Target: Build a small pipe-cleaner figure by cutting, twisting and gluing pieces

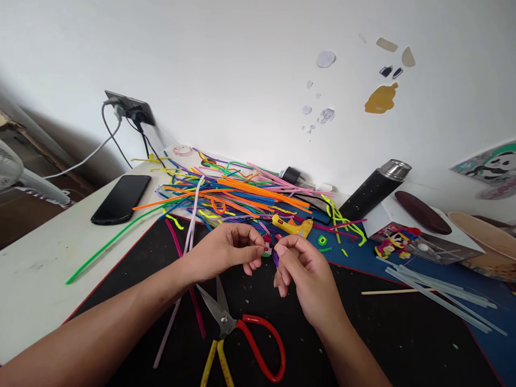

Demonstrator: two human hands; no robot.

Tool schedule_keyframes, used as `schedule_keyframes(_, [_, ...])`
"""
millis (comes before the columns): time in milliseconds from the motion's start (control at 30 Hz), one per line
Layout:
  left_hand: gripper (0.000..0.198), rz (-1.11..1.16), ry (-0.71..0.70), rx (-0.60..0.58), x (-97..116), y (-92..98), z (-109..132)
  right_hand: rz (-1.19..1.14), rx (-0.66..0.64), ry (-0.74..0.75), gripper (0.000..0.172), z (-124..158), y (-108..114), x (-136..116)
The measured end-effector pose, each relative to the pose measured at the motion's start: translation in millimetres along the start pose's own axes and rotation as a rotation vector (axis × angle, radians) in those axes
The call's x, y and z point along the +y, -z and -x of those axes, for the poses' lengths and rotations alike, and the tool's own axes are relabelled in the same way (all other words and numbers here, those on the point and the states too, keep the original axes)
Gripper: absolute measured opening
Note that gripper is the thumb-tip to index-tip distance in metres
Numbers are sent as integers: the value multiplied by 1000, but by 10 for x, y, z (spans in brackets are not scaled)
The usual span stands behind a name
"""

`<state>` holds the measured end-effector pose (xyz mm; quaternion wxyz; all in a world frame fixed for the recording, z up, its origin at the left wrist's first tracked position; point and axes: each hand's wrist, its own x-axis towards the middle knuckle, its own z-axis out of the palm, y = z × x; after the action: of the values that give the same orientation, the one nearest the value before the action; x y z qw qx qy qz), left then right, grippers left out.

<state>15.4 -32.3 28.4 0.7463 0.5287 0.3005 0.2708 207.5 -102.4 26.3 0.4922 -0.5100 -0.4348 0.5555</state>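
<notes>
My left hand (236, 251) is pinched, thumb against forefinger, at a small red, white and green piece (266, 246) whose shape is too small to make out. Close beside it, my right hand (304, 274) pinches a short purple pipe cleaner piece (276, 258), mostly covered by the fingertips. The two sets of fingertips almost meet above a black mat (346, 322). Just below them lie scissors (224, 318) with parted blades, one red handle and one yellow. A yellow glue gun (293, 226) rests beyond my right hand. Pale lilac pipe cleaners (189, 242) run past my left wrist.
A heap of colourful pipe cleaners (242, 191) spreads along the wall. At left lies a phone (121, 200). To the right are a leaning black flask (374, 188), a small colourful figure (397, 243) and glue sticks (443, 295).
</notes>
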Motion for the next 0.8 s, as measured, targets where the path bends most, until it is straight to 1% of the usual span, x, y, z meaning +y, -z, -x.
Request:
schedule_keyframes(267, [47, -28, 55, 16, 44, -28, -2, 71, -52, -2, 36, 12, -6, -20])
schedule_keyframes(567, [39, -70, 44, 7, 11, -14, 9, 98, -80, -18, 34, 5, -18, -5])
schedule_keyframes(800, [33, -97, 51, 2, 36, -24, 19, 126, -78, 0, 33, 16, -33, -35])
